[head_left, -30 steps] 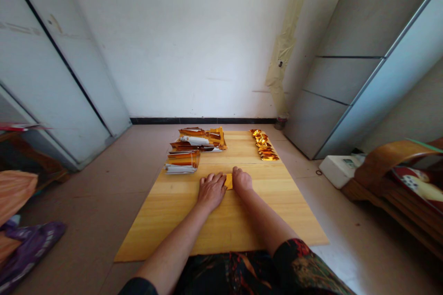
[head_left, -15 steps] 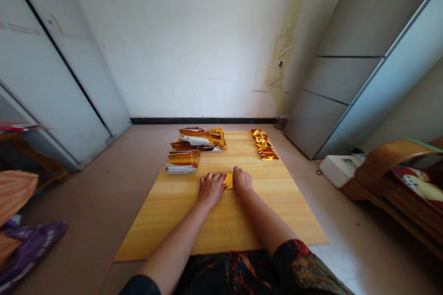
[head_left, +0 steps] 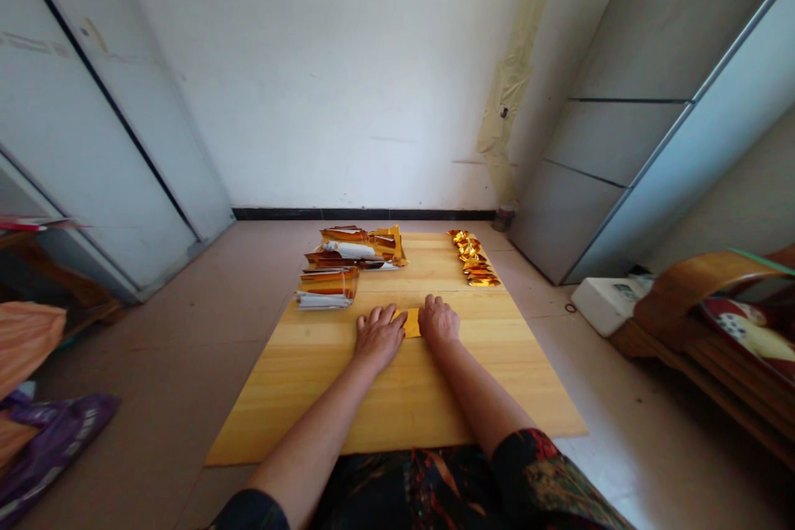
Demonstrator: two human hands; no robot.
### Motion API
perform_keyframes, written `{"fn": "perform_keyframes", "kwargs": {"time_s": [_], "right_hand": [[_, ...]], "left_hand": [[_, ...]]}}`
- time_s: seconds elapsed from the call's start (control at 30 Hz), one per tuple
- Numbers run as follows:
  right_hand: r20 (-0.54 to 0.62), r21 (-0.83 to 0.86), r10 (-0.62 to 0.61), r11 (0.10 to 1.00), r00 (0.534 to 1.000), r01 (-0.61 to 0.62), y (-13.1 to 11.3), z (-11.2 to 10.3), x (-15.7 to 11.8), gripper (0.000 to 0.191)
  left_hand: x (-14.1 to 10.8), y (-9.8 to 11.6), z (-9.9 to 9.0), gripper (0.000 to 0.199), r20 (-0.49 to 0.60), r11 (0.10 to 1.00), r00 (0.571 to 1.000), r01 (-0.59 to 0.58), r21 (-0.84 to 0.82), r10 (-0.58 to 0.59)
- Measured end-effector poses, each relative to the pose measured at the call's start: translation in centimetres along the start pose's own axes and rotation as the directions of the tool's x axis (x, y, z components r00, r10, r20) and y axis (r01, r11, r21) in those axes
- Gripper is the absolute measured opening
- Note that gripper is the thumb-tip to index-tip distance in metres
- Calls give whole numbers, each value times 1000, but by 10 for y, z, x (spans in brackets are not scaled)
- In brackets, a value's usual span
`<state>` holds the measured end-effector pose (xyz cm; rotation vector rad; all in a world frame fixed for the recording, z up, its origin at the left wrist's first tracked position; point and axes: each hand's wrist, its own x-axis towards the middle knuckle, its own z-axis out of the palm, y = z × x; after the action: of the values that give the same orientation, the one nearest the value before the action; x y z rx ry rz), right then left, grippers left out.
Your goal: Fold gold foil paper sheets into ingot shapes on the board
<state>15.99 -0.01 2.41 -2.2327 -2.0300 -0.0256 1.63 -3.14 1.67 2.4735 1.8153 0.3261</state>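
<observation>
A small yellow-gold folded piece [head_left: 412,324], which looks like paper or foil, lies flat on the wooden board [head_left: 397,397] in front of me. My left hand [head_left: 378,333] rests palm down at its left end, fingers spread and thumb side on the piece. At the right end, the edge of my right hand [head_left: 440,321] touches it, with the fingers apart and slightly bent. Both hands cover the ends of the piece. Nothing shows gripped in either hand.
Behind my left hand lie stacks of amber film strips [head_left: 329,281] and a white roll [head_left: 349,251]. A row of shiny gold twisted pieces [head_left: 475,258] runs along the board's far right. A fridge [head_left: 596,149] and a wooden seat [head_left: 696,323] stand to the right.
My right hand has loosened from a more closed shape, its fingers now further apart. The fingers of my left hand have spread slightly. The yellow piece stays between them.
</observation>
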Motion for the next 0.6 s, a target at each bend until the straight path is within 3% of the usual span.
{"fn": "perform_keyframes", "kwargs": {"time_s": [0.17, 0.27, 0.37, 0.5, 0.6], "right_hand": [[-40, 70, -37, 997, 998, 40, 20, -3, -4, 19], [-141, 230, -75, 967, 987, 106, 28, -5, -4, 20], [-212, 444, -68, 882, 975, 158, 25, -9, -4, 21], [-9, 638, -260, 742, 966, 205, 7, -14, -9, 17], [152, 569, -272, 810, 950, 141, 0, -14, -13, 13]], "left_hand": [[2, 0, 3, 40, 15, 1000, 1000, 16, -3, -16], [2, -1, 4, 40, 26, 1000, 999, 26, 0, -26], [3, -1, 5, 39, 24, 1000, 999, 24, 4, -24], [3, -2, 7, 38, 18, 999, 999, 36, 11, -36], [3, -3, 7, 38, 15, 999, 999, 34, 10, -35]]}}
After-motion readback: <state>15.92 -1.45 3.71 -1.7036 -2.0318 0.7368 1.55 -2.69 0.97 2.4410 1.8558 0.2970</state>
